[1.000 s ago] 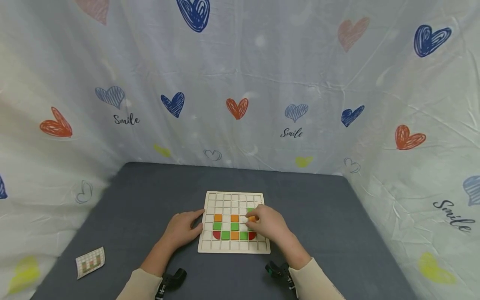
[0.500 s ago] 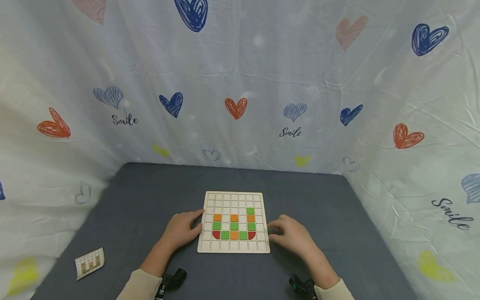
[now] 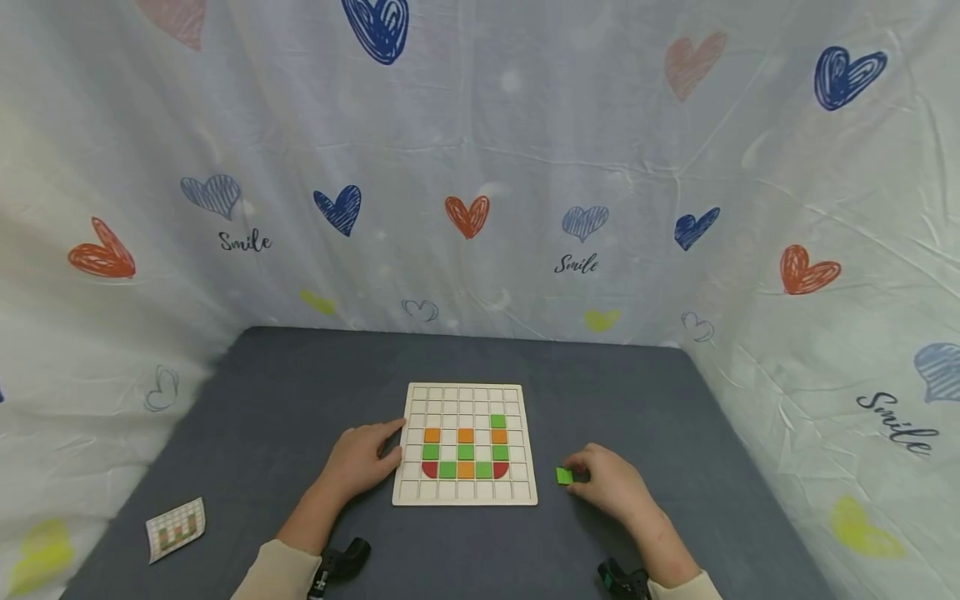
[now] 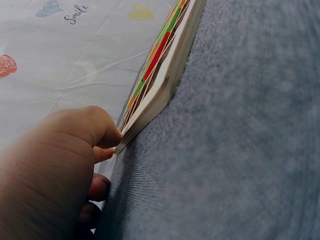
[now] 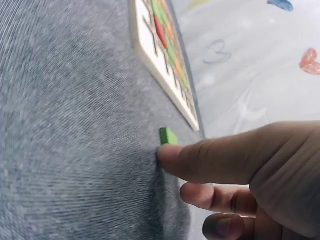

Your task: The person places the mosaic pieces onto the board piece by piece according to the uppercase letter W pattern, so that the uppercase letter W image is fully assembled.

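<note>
A pale wooden grid board (image 3: 405,492) lies flat on the table, in the middle of the head view. Green, orange and red pieces sit in its cells, the red ones with a rounded corner. My left hand (image 3: 358,457) touches the board's left edge with thumb and forefinger; the left wrist view has the thumb (image 4: 107,131) against that edge. To the right of the board, my right hand (image 3: 611,482) pinches a green square tile (image 3: 564,476) between thumb and fingers. In the right wrist view the thumb partly hides this green tile (image 5: 167,136), close to the table surface.
A small curled card (image 3: 176,531) printed with a coloured grid pattern lies at the table's left side. Dark grey cloth (image 3: 600,392) covers the table. White curtains (image 3: 517,150) with printed hearts surround it on the back and both sides.
My right hand has left the board's right part and moved right onto the table, where it now pinches a green tile. The left hand stays at the board's left edge.
</note>
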`<state>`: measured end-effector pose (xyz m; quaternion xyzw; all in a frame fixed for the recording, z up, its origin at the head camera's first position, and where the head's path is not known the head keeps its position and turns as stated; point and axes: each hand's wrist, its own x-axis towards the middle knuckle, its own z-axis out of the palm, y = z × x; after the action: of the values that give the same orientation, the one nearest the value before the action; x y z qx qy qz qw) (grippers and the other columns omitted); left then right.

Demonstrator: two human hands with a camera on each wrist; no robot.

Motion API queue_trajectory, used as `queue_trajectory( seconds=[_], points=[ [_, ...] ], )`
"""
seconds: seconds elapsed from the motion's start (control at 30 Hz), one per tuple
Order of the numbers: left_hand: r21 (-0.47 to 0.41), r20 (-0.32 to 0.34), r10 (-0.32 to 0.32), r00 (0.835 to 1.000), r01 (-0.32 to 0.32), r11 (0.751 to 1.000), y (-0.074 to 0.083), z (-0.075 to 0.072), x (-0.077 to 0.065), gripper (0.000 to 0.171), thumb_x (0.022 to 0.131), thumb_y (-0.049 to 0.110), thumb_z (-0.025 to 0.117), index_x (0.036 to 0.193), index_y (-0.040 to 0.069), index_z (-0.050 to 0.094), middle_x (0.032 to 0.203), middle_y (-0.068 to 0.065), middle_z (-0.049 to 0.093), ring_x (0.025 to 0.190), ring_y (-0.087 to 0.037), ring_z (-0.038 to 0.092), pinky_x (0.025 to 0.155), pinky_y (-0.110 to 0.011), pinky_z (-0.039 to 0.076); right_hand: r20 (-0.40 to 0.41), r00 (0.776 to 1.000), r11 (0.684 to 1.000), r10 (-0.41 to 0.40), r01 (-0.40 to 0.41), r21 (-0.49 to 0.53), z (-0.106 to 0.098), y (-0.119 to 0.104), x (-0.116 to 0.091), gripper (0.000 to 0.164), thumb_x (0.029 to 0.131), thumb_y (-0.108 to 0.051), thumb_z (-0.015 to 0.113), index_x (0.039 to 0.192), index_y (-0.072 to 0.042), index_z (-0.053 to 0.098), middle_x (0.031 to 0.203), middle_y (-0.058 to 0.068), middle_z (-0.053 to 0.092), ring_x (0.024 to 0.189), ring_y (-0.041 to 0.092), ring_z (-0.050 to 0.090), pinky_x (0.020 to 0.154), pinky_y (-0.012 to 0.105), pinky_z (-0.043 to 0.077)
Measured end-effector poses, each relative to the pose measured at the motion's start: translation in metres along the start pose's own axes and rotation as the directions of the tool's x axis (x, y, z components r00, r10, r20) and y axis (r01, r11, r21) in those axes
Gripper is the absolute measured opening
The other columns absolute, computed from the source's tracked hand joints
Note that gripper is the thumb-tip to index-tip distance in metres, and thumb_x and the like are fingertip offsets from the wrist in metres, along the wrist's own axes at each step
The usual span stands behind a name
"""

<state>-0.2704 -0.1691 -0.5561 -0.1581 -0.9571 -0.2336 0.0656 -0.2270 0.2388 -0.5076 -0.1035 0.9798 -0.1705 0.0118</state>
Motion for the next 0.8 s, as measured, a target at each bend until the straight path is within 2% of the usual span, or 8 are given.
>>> queue_trajectory(
  seconds=[0.03,0.23,0.27,0.47,0.53,0.63,0.8],
  points=[
    [0.004,-0.009,0.003,1.0,-0.003,1.0,0.0,0.0,0.0,0.051,0.095,0.026,0.066,0.143,0.011,0.063,0.07,0.008,0.051,0.066,-0.012,0.048,0.088,-0.051,0.045,-0.003,1.0,1.0,0.001,-0.001,-0.009,0.0,0.0,0.0,0.026,0.073,-0.015,0.091,0.098,-0.016,0.082,0.082,-0.007,0.055,0.072,0.011,0.049,0.068,0.037,0.046],
    [0.015,-0.026,0.018,1.0,-0.017,1.0,-0.002,0.001,-0.001,0.05,0.094,0.026,0.067,0.142,0.01,0.064,0.071,0.007,0.053,0.064,-0.012,0.048,0.082,-0.049,0.044,-0.005,1.0,0.999,0.011,-0.011,-0.039,0.001,0.0,0.002,0.021,0.074,-0.015,0.09,0.093,-0.017,0.083,0.08,-0.007,0.053,0.069,0.01,0.047,0.064,0.035,0.044],
    [0.016,-0.021,0.017,1.0,-0.016,1.0,-0.002,0.001,-0.001,0.051,0.095,0.026,0.067,0.142,0.01,0.064,0.068,0.007,0.049,0.063,-0.012,0.046,0.082,-0.049,0.043,-0.005,1.0,0.999,0.011,-0.011,-0.039,0.001,0.0,0.002,0.021,0.074,-0.015,0.09,0.093,-0.017,0.083,0.08,-0.007,0.054,0.069,0.01,0.047,0.064,0.035,0.045],
    [0.016,-0.002,0.007,1.0,-0.007,1.0,-0.002,0.002,0.001,0.052,0.095,0.027,0.066,0.144,0.011,0.062,0.067,0.007,0.047,0.063,-0.012,0.045,0.083,-0.048,0.043,0.003,1.0,1.0,0.014,-0.014,-0.023,0.0,-0.001,0.003,0.02,0.073,-0.015,0.091,0.09,-0.017,0.082,0.081,-0.008,0.055,0.071,0.011,0.05,0.067,0.037,0.047],
    [0.018,-0.006,0.007,1.0,-0.007,1.0,-0.002,0.003,0.002,0.051,0.095,0.027,0.066,0.144,0.012,0.063,0.071,0.007,0.053,0.066,-0.012,0.049,0.085,-0.05,0.045,0.009,1.0,1.0,0.018,-0.018,-0.005,0.0,-0.003,0.006,0.018,0.073,-0.016,0.09,0.089,-0.018,0.081,0.082,-0.008,0.055,0.073,0.011,0.051,0.068,0.038,0.048],
    [0.025,-0.022,0.011,1.0,-0.01,1.0,-0.002,0.003,0.001,0.05,0.094,0.027,0.067,0.142,0.012,0.064,0.08,0.007,0.061,0.074,-0.012,0.055,0.09,-0.052,0.047,0.014,1.0,1.0,0.004,-0.005,0.025,-0.001,-0.009,0.012,0.015,0.075,-0.017,0.087,0.088,-0.018,0.08,0.084,-0.009,0.057,0.075,0.011,0.052,0.071,0.039,0.049],
    [0.019,-0.015,0.011,1.0,-0.011,1.0,-0.002,0.002,0.0,0.05,0.094,0.027,0.066,0.142,0.012,0.064,0.069,0.007,0.052,0.063,-0.012,0.048,0.08,-0.047,0.044,0.009,0.998,0.996,-0.061,0.061,0.059,-0.005,-0.027,0.026,0.013,0.077,-0.017,0.085,0.089,-0.017,0.079,0.087,-0.008,0.06,0.079,0.012,0.056,0.072,0.039,0.051]
  ],
)
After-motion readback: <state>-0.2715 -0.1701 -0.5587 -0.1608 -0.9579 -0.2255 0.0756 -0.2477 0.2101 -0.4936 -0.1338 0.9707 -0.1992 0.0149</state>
